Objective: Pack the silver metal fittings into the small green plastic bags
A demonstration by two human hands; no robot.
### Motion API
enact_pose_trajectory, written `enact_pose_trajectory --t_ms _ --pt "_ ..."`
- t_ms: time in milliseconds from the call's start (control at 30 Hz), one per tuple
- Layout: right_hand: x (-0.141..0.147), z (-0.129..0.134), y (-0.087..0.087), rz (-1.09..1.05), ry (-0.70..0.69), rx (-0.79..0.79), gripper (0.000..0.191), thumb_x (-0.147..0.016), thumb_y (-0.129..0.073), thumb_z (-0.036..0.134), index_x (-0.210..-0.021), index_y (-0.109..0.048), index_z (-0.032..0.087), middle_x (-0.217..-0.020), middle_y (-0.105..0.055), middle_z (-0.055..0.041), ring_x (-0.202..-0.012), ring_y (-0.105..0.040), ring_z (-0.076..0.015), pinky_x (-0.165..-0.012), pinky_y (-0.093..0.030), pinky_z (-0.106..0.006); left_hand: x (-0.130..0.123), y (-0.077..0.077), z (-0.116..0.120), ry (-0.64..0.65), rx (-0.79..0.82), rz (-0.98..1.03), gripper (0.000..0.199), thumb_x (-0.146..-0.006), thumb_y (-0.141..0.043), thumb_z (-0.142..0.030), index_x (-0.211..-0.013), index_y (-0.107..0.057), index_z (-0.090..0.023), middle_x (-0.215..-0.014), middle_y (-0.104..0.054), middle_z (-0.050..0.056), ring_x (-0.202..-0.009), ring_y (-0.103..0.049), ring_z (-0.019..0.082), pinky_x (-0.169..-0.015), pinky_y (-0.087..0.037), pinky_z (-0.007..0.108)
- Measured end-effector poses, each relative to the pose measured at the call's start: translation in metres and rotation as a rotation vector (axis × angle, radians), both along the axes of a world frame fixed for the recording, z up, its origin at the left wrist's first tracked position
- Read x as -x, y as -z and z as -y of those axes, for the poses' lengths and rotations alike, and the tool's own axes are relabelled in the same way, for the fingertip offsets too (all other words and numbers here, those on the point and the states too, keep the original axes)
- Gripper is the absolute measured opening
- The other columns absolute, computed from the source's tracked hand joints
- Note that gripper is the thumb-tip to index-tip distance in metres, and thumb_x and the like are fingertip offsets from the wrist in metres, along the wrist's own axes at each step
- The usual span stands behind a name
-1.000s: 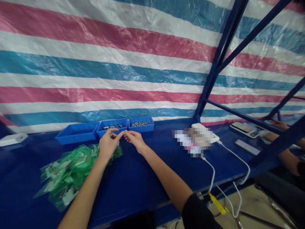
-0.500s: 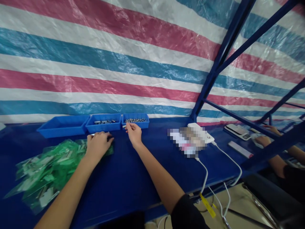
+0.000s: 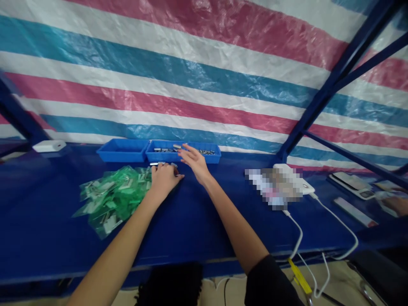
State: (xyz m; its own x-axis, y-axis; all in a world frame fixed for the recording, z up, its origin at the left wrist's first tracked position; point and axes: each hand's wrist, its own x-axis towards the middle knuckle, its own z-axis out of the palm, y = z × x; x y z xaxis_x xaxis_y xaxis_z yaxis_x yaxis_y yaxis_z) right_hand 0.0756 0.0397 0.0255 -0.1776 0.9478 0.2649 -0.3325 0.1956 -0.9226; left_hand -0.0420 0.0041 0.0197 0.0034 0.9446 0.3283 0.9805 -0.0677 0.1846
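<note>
My left hand is on the table beside the pile of green plastic bags, its fingers curled down by small metal pieces; what it grips is too small to name. My right hand hovers at the middle blue bin, fingers partly spread, with a small silvery cylinder at its fingertips. Metal parts lie in the middle bin and in the right blue bin, which my right hand partly covers.
An empty-looking blue bin and a white box stand to the left. To the right are a white device with cables, a scale, a flat white box, blue frame bars and another person's hand.
The view has turned left. My right hand has gone from the right bin to the middle bin, its fingers now spread wider. My left hand stays beside the bags.
</note>
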Motion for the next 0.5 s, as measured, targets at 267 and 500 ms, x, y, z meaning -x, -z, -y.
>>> enact_pose_trajectory --t_ms 267,500 --pt "-0.007 -0.001 0.011 0.232 0.117 0.058 0.022 -0.07 -0.064 0.028 -0.09 -0.069 0.019 -0.09 -0.069 -0.004 -0.084 -0.064 -0.0146 -0.072 -0.048 -0.026 0.007 -0.001 -0.007 0.054 0.122 0.317 0.01 -0.063 -0.068 -0.032 -0.067 -0.07 -0.023 -0.073 -0.07 0.006 -0.08 -0.062 0.028 -0.079 -0.038 0.039" --pt "-0.003 0.004 0.015 0.204 -0.062 0.27 0.026 -0.069 -0.067 0.039 -0.083 -0.07 0.017 -0.076 -0.068 -0.0041 -0.071 -0.064 -0.0127 -0.064 -0.047 -0.023 0.006 -0.01 -0.01 0.174 -0.136 0.728 0.026 -0.064 -0.065 -0.026 -0.089 -0.069 -0.018 -0.088 -0.069 0.006 -0.073 -0.061 0.018 -0.07 -0.046 0.029"
